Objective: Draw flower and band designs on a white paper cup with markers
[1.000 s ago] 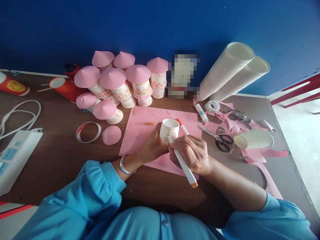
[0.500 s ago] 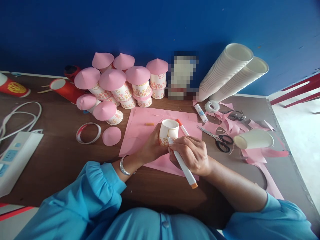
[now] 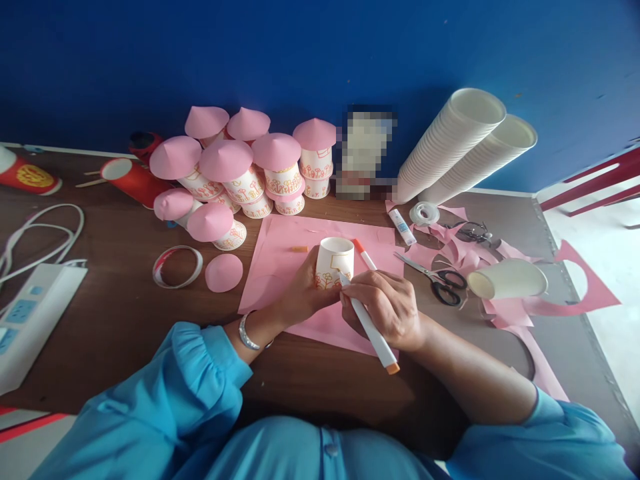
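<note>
From the head view, our only one, we're looking at a white paper cup (image 3: pixel 334 257) just left of the right hand (image 3: pixel 383 307), over the pink sheets (image 3: pixel 273 260). Our left hand (image 3: pixel 306 288) has it from the left side, fingers curled round the wall, some of them hidden behind it. The right hand is closed in a firm pinch low on a white marker (image 3: pixel 371 333), and here's the relation that counts: tip against wall! The marker's long axis slants from its orange end, near and right, up to the tip, far and left, at the cup's near right side beside a drawn outline. Contact or a hair short, we can't tell. The cup stands roughly upright, rim up, and the right hand is the one nearer that drawn side.

Around us, a red-capped pen (image 3: pixel 365 255) lies just beyond the right knuckles, and a small orange cap (image 3: pixel 299 249) sits far left of the cup. Scissors (image 3: pixel 445 283) lie to the right, then a fallen cup (image 3: pixel 510 278). Far left, the cone-topped cups (image 3: pixel 277 155) crowd together, well apart from the marker. Nothing blocks its tip that we can see.
</note>
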Motion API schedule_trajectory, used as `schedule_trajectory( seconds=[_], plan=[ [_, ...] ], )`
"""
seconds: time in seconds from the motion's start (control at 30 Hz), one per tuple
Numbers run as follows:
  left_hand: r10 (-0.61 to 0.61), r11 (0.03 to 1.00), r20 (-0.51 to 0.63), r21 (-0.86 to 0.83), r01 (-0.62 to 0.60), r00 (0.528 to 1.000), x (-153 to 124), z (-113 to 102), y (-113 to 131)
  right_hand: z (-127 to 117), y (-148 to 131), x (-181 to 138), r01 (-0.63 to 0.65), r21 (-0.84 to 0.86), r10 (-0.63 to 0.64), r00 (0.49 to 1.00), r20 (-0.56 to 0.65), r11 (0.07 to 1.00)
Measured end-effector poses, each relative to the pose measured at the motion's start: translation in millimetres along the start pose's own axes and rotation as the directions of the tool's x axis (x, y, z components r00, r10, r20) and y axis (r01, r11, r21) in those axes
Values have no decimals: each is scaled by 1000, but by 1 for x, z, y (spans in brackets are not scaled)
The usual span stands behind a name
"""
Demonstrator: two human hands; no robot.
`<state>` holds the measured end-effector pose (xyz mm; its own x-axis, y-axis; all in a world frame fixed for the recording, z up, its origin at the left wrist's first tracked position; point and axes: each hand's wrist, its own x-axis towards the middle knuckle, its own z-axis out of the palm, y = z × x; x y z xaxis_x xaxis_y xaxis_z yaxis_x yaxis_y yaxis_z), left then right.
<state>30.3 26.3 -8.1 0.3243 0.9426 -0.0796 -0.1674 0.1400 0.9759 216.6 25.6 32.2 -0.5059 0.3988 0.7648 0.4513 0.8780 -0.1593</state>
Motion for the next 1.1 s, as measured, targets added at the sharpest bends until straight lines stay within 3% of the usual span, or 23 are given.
schedule_trajectory(
  seconds=[0.4,0.63,1.1],
  plan=[
    [-65,986,-3,-155,64,998,0,1,3,-1,1,1,-47,-12,47,999,-12,999],
    [-34,959,71,-278,53,997,1,1,1,-3,0,3,-95,30,96,995,-39,995],
    [-86,933,125,-339,124,988,-2,-2,5,-6,-2,7,-147,11,147,987,-66,989]
  ],
)
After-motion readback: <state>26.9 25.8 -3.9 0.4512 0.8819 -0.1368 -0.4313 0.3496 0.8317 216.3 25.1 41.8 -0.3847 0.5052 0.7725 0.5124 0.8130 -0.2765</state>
